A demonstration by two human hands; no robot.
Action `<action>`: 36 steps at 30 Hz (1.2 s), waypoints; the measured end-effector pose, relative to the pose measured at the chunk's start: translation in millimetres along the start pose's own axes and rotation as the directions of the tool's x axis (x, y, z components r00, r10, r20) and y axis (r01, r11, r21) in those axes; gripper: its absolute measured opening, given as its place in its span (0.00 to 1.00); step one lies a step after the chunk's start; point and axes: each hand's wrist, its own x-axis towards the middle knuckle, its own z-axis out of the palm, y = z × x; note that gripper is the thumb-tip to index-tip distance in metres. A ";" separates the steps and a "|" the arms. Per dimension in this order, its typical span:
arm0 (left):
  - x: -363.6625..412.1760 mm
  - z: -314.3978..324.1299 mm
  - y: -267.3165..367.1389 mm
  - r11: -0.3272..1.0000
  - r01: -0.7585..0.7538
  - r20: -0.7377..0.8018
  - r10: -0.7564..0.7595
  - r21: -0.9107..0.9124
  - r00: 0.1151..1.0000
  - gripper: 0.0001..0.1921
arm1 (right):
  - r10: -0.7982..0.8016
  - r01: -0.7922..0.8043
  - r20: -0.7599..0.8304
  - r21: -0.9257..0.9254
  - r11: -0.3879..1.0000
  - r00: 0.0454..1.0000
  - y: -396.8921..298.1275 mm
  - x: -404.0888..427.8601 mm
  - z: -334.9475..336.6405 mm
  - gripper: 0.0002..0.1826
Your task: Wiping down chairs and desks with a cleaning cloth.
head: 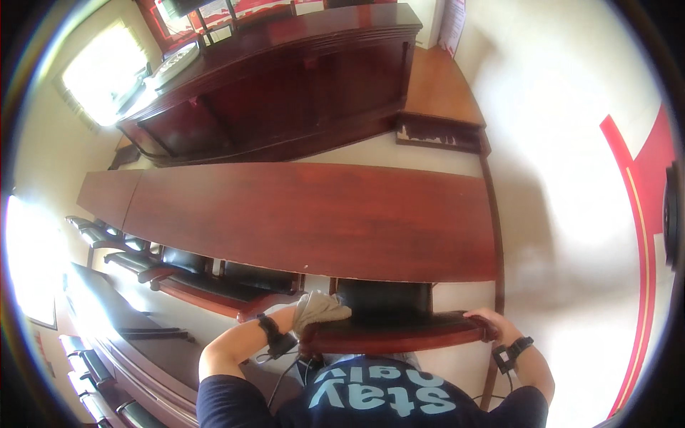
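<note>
Directly before me stands a wooden chair (398,341) with black upholstery, its seat partly under the long reddish-brown table (310,219). My left hand (291,318) is at the left end of the chair's top rail. A greyish-beige cloth (318,310) covers its fingers and lies against the wood. My right hand (492,322) grips the right end of the same rail, fingers curled over the top. A black strap with a small device sits on each wrist.
More black-padded chairs (214,289) line the table's near side to the left. Beyond the table stands a dark wooden counter (278,101) with a wooden step (439,136) at its right end. A white wall (546,214) borders the right. Another dark table (134,369) lies at lower left.
</note>
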 end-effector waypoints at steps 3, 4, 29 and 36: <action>15.2 2.8 -19.1 0.996 0.080 0.069 -0.082 0.027 0.994 0.11 | -0.043 0.043 -0.011 0.011 0.999 0.999 -1.6 20.5 -15.7 0.10; 21.1 -10.9 -7.5 0.991 0.024 -0.001 -0.024 0.135 1.000 0.09 | -0.046 0.046 -0.004 0.036 0.998 0.999 -7.2 16.6 -4.1 0.12; 20.0 28.4 -36.6 0.957 0.288 0.222 -0.284 0.012 0.933 0.15 | -0.097 0.093 0.025 0.131 0.987 0.995 30.4 109.3 -8.2 0.13; 23.1 7.8 -36.5 0.977 0.215 0.180 -0.213 0.010 0.960 0.15 | -0.927 0.959 -0.252 0.135 0.250 0.277 87.2 89.3 31.8 0.17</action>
